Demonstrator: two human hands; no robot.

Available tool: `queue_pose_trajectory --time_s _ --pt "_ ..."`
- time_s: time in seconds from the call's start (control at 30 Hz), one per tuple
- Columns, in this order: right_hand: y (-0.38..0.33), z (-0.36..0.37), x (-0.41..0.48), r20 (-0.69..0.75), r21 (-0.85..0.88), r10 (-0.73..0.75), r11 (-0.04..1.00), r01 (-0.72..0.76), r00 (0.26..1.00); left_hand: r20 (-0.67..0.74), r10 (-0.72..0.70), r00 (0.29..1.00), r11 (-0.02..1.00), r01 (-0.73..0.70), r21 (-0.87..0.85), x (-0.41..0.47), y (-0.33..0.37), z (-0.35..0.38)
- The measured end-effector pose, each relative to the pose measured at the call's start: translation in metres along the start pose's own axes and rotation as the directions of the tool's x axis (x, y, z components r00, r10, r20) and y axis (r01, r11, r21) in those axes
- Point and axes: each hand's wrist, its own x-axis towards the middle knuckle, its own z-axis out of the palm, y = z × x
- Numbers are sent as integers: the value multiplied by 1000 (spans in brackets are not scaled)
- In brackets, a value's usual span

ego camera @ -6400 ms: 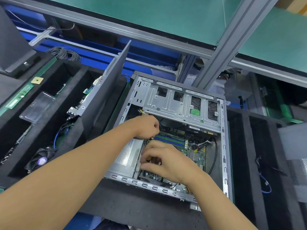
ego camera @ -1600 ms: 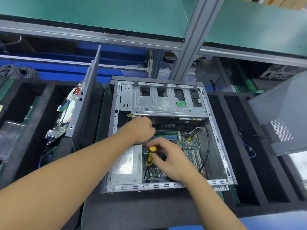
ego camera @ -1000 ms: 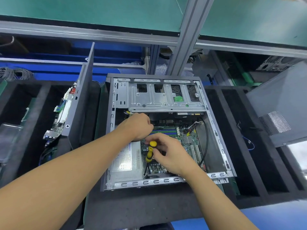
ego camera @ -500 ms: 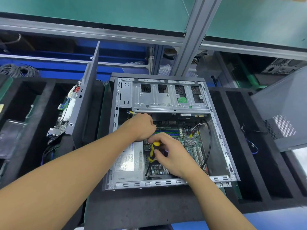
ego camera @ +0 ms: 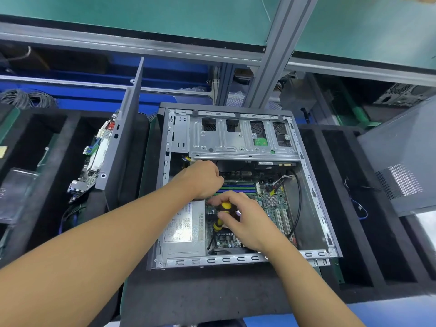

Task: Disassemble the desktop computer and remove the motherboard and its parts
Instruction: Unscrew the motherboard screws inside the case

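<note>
An open desktop case (ego camera: 316, 192) lies flat on black foam in the middle of the head view. Inside it sits the green motherboard (ego camera: 273, 204), with the silver power supply (ego camera: 184, 227) to its left and the metal drive cage (ego camera: 236, 140) at the back. My right hand (ego camera: 245, 218) grips a yellow-and-black screwdriver (ego camera: 220, 217) by its handle, tip down on the board. My left hand (ego camera: 203, 179) is curled over the board's far left corner, just behind the right hand. What its fingers hold is hidden.
A grey side panel (ego camera: 122, 138) stands upright left of the case, with another motherboard (ego camera: 94, 156) leaning behind it. Black foam compartments (ego camera: 342, 208) flank the case. A perforated grey panel (ego camera: 401, 166) lies at the right. An aluminium post (ego camera: 271, 50) rises behind.
The screwdriver came into my right hand after the oldest frame. Over the last second both hands stay at the same spot on the board. Only the camera shifts slightly.
</note>
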Motion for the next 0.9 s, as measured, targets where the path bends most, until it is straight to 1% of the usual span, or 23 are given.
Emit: queue_pose_trajectory --time_s 0.1,0.27,0.37,0.43,0.53,0.63,0.7,0.73,0.8,0.83,0.9 --pt "0 2 1 -7 -28 20 999 -20 1000 -4 0 1000 1000 0 14 1 -1 1" --pt "1 3 2 42 -13 60 998 -60 997 -4 -6 1000 1000 6 13 1 -2 2" --pt "0 2 1 36 53 48 997 -50 998 1 -6 1000 1000 6 8 1 -1 1" --pt "1 0 1 17 116 58 991 -59 998 1 -8 1000 1000 8 12 1 -1 1" --pt "1 -2 0 -30 152 53 987 -48 998 2 -6 1000 1000 6 6 0 -1 1" --pt "1 -7 -1 -149 218 51 976 -17 988 6 1 1000 1000 -1 -11 0 0 0" --pt "3 -13 0 -304 303 79 953 17 949 -9 15 1000 1000 -15 -12 -1 -1 -1" --pt "4 -16 1 -394 354 110 934 40 913 -9 22 1000 999 -22 -31 -1 -1 -2" --pt "8 -23 1 -539 465 211 882 80 815 8 41 999 994 -40 -102 -3 1 -3" --pt "10 -26 1 -584 511 269 855 90 766 15 51 999 990 -49 -135 -5 2 -4" --pt "14 -29 0 -630 578 369 810 95 683 16 74 997 981 -70 -180 -8 2 -5"
